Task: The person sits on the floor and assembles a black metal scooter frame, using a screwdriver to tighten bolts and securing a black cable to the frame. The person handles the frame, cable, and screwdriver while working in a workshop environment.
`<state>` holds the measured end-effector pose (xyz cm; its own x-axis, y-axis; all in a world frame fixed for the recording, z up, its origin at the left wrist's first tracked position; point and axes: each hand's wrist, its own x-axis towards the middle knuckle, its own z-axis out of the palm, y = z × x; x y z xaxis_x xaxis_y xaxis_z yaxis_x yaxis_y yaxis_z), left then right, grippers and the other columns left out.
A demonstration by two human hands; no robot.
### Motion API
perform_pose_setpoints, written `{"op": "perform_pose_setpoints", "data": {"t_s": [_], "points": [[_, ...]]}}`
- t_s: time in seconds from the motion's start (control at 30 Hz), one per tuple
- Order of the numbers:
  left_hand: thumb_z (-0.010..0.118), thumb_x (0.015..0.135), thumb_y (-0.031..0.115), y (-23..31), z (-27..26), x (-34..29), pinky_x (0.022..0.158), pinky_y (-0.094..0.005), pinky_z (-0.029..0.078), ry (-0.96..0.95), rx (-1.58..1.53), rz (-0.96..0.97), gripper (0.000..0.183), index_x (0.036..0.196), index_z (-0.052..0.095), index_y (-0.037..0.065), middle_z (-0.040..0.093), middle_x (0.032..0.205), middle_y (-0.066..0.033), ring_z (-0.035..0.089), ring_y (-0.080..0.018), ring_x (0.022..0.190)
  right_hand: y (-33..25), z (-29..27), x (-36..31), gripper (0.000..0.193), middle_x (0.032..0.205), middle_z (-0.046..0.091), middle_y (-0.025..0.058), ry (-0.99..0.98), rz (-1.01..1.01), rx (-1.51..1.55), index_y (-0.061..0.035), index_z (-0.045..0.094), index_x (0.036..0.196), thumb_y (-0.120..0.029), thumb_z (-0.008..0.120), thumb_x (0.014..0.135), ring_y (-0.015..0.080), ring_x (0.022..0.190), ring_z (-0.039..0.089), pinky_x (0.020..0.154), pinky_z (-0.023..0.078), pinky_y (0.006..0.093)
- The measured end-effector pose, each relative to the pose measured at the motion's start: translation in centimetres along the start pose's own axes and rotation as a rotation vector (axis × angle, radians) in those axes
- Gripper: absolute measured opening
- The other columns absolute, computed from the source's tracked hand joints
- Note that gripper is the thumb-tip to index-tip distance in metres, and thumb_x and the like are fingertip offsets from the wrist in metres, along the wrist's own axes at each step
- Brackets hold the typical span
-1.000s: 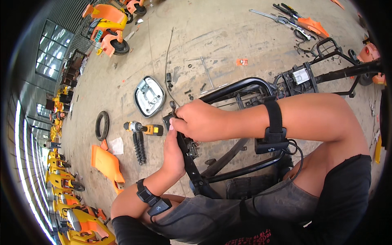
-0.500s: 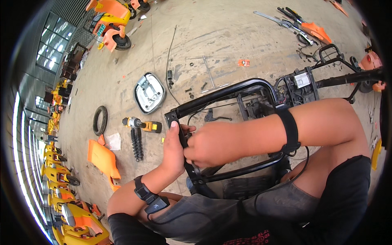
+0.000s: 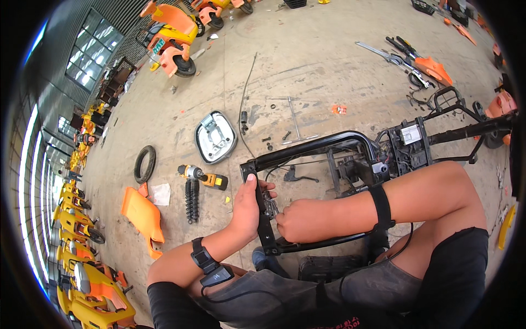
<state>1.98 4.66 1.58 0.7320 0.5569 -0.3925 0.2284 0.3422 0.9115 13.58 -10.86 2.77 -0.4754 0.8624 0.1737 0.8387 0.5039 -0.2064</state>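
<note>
A black tubular scooter frame (image 3: 315, 143) lies in front of me, its near-left end closed by a flat drilled crossbar (image 3: 267, 227). My left hand (image 3: 247, 209) is wrapped round this crossbar, thumb along the outer face and fingertips on the inner side. Just inside the bar, by those fingertips, is a small shiny metal part (image 3: 270, 205), too small to name. My right hand (image 3: 302, 220) is closed in a fist beside it, its fingertips turned away, so what they grip is hidden.
On the concrete floor lie a grey-white shell (image 3: 216, 137), a yellow-black power drill (image 3: 205, 177), a coil spring (image 3: 192, 202), a tyre (image 3: 145, 164), an orange panel (image 3: 141, 214), a brake lever (image 3: 298, 176) and a T-handle wrench (image 3: 294, 118). Yellow scooters (image 3: 178, 41) stand beyond.
The view has shifted, so the scene sits lower and further right. My right hand has drawn back slightly from the crossbar, and the shiny metal part now shows between my hands.
</note>
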Motion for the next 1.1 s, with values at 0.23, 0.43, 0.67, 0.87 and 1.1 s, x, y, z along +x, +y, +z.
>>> {"op": "perform_pose_setpoints", "data": {"t_s": [0.23,0.43,0.67,0.87,1.1], "points": [[0.044,0.106,0.056,-0.1,-0.1,0.1,0.082,-0.0412,0.057,0.002,0.036,0.005,0.053,0.107,0.055,0.005,0.067,0.11,-0.0163,0.067,-0.0246,0.094,0.3,-0.5,-1.0,0.01,0.082,0.075,0.0111,-0.141,0.071,-0.041,-0.0089,0.076,0.079,-0.016,0.069,0.078,0.0303,0.079,0.075,0.063,0.059,0.0448],[0.043,0.106,0.057,-0.1,-0.2,0.1,0.081,-0.0373,0.056,-0.021,-0.017,-0.021,0.055,0.107,0.058,0.004,0.068,0.104,-0.0131,0.067,-0.0219,0.09,1.7,-5.1,-0.7,0.023,0.076,0.074,0.0154,0.107,0.447,0.143,-0.0044,0.073,0.081,-0.023,0.063,0.091,0.0337,0.074,0.074,0.065,0.058,0.0453],[0.034,0.107,0.059,0.1,0.0,0.0,0.081,-0.0345,0.054,-0.045,0.034,-0.028,0.062,0.113,0.064,0.004,0.07,0.097,-0.0096,0.067,-0.0196,0.088,4.9,-5.2,0.8,0.033,0.077,0.073,0.0136,0.312,0.756,0.9,0.0063,0.069,0.09,-0.021,0.053,0.1,0.0189,0.063,0.071,0.061,0.057,0.0349],[0.033,0.107,0.059,0.7,0.8,-0.5,0.08,-0.0342,0.054,-0.046,0.045,-0.006,0.061,0.111,0.063,0.006,0.069,0.096,-0.0091,0.065,-0.019,0.088,5.0,-5.1,1.9,0.043,0.062,0.068,0.018,0.434,0.802,0.869,0.0074,0.066,0.073,-0.022,0.051,0.1,0.0319,0.058,0.07,0.064,0.058,0.0425],[0.034,0.11,0.049,1.4,1.3,-0.8,0.075,-0.031,0.052,-0.075,0.027,0.027,0.052,0.104,0.061,0.005,0.066,0.093,-0.0079,0.062,-0.0158,0.081,5.5,-5.3,3.1,0.037,0.073,0.07,0.0158,0.321,0.787,0.922,0.0075,0.06,0.086,-0.024,0.054,0.105,0.0226,0.061,0.072,0.058,0.056,0.0372]]}}
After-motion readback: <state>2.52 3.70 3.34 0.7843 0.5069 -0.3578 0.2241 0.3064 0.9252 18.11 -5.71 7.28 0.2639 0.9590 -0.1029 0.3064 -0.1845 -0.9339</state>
